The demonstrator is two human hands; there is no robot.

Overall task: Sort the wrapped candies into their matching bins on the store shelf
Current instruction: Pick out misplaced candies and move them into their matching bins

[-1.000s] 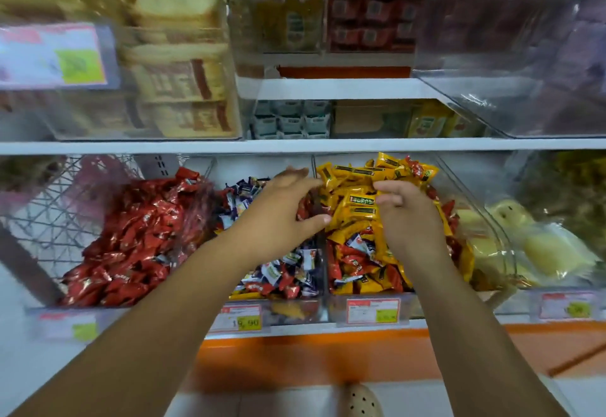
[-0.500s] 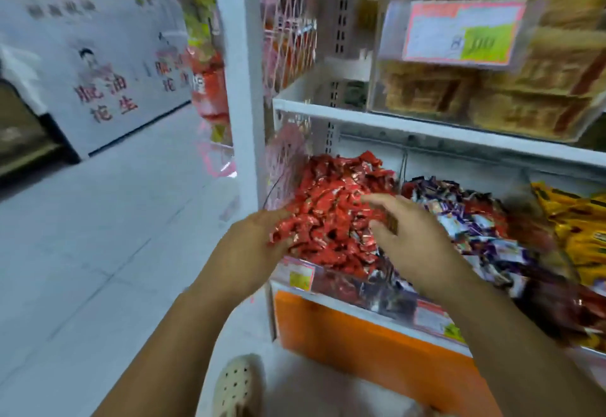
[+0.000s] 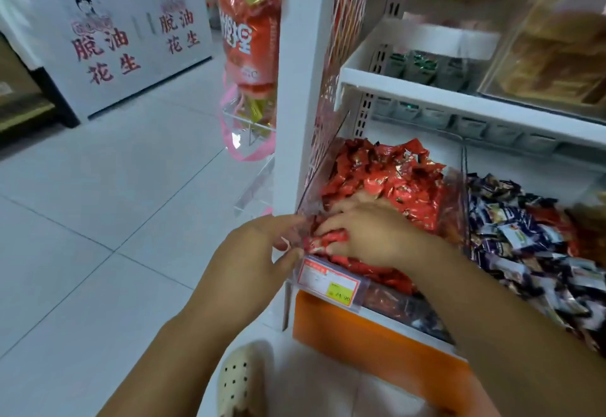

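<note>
Dropped from above the pile half a second ago into clear bin (image 3: 323, 167): right hand (image 3: 370, 236) curled round red candies (image 3: 387, 174) at its front, left hand (image 3: 259, 252) pinching its corner wall. Light, crinkly, probably slippery; best pinched by wrapper ends

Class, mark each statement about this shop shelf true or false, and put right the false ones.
1. The right hand lies on the red candies. True.
2. The neighbouring candies to their right are green. False: their wrappers are mostly dark blue and white.
3. A price tag sits on the front of the clear bin holding the red candies. True.
4. The left hand is buried among the yellow sweets. False: it is at the clear bin's front left corner.
</note>
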